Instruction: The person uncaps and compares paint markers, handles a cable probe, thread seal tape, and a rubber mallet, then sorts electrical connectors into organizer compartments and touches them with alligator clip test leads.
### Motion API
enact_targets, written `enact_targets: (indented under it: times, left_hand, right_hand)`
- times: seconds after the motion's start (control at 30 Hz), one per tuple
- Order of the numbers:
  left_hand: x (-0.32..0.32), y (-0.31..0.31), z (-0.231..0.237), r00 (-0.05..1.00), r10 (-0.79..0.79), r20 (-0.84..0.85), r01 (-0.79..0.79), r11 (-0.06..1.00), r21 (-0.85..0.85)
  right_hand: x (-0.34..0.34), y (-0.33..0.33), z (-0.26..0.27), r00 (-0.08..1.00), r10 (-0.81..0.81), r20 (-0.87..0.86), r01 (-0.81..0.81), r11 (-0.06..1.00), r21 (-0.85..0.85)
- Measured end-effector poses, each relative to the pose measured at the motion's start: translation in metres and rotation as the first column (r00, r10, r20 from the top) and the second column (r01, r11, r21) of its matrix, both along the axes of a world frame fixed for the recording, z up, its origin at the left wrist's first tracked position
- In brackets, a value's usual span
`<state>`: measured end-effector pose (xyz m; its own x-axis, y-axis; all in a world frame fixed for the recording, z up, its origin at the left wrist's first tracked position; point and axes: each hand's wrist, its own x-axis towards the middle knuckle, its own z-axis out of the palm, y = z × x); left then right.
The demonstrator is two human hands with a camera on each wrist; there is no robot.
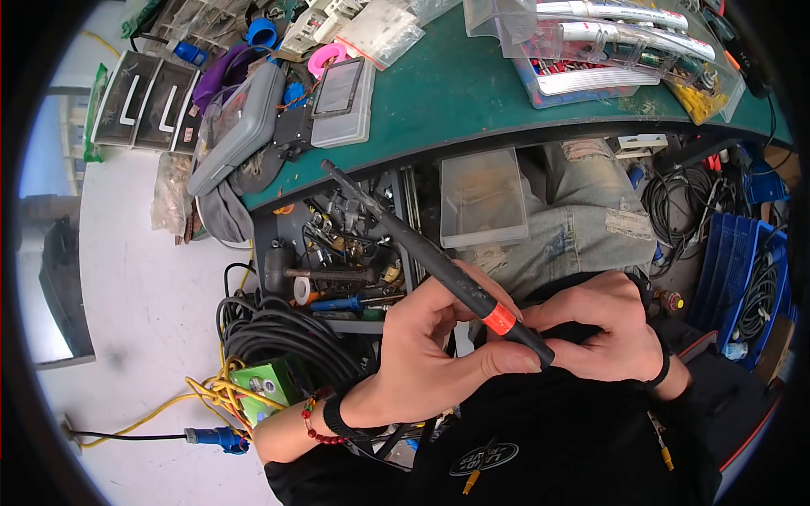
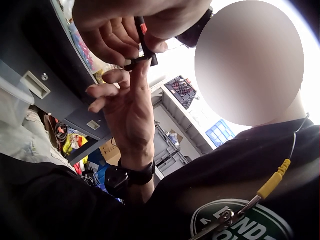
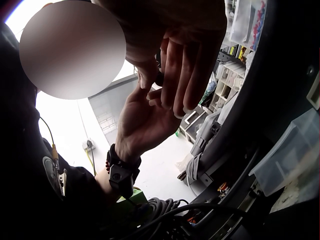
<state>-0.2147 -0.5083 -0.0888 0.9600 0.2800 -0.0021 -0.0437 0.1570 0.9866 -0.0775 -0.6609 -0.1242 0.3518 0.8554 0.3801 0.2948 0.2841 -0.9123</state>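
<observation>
A slim black rod (image 1: 439, 266) with an orange band near its lower end and a thinner, worn far end slants across the head view. My left hand (image 1: 439, 350) grips it around the lower part, thumb laid along it below the band. My right hand (image 1: 603, 325) has its fingers curled in and its thumb and fingertip pinching at the rod's near end. In the left wrist view a small dark piece (image 2: 135, 63) sits crosswise at that end, between the fingertips. Fingers hide much of this end in the right wrist view.
A clear plastic box (image 1: 483, 202) rests by the legs. An open drawer (image 1: 354, 325) of tools lies under the green bench (image 1: 422, 93), which carries boxes of pens and parts. Black cable coils (image 1: 278, 337), a green box (image 1: 274, 379) and a blue crate (image 1: 726, 270) stand around.
</observation>
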Motion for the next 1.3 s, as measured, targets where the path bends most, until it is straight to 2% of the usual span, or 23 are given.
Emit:
enact_targets:
  times: [0.1,0.23,0.3,0.4,0.53,0.63,0.7,0.87,1.03,1.13,1.3]
  left_hand:
    - [0.003,-0.006,0.003,0.995,0.081,-0.056,-0.081,0.997,0.003]
    - [0.001,-0.005,0.001,0.995,0.086,-0.058,-0.087,0.996,-0.002]
    - [-0.001,0.0,-0.001,1.0,-0.002,0.001,0.002,1.0,-0.01]
    - [-0.001,0.0,0.0,1.0,-0.014,-0.004,0.014,1.0,0.014]
    - [0.003,-0.007,0.005,0.997,0.052,-0.065,-0.051,0.999,0.015]
    - [0.001,-0.006,0.004,0.999,0.01,-0.053,-0.01,1.0,0.003]
    - [-0.001,-0.006,0.003,0.996,-0.077,-0.042,0.077,0.997,-0.009]
    - [-0.001,-0.008,0.002,0.994,-0.062,-0.086,0.055,0.996,-0.072]
    - [-0.001,-0.006,0.002,0.991,-0.088,-0.104,0.076,0.991,-0.114]
    - [-0.001,-0.005,0.005,0.985,-0.11,-0.134,0.089,0.985,-0.148]
    - [-0.001,-0.004,0.005,0.98,-0.129,-0.152,0.105,0.982,-0.158]
  right_hand:
    - [0.001,0.0,0.001,1.0,0.012,-0.002,-0.012,1.0,-0.002]
    - [0.001,0.0,0.001,1.0,0.017,-0.003,-0.017,1.0,-0.005]
    - [0.001,0.0,0.001,1.0,0.021,0.005,-0.021,1.0,-0.004]
    - [0.002,0.0,0.001,1.0,0.023,0.01,-0.023,1.0,-0.011]
    - [0.005,-0.003,0.0,0.999,0.009,0.05,-0.008,0.999,-0.036]
    - [0.009,-0.006,-0.003,0.991,-0.132,0.017,0.131,0.99,0.044]
    - [0.014,-0.009,-0.003,0.993,-0.115,0.034,0.112,0.991,0.069]
    - [0.013,-0.01,0.0,0.993,-0.117,0.018,0.115,0.989,0.098]
    - [0.013,-0.011,0.012,0.996,-0.029,-0.086,0.037,0.994,0.101]
    - [0.011,-0.009,0.008,0.992,-0.036,-0.12,0.052,0.99,0.132]
    - [0.011,-0.009,0.008,0.993,-0.037,-0.112,0.05,0.992,0.117]
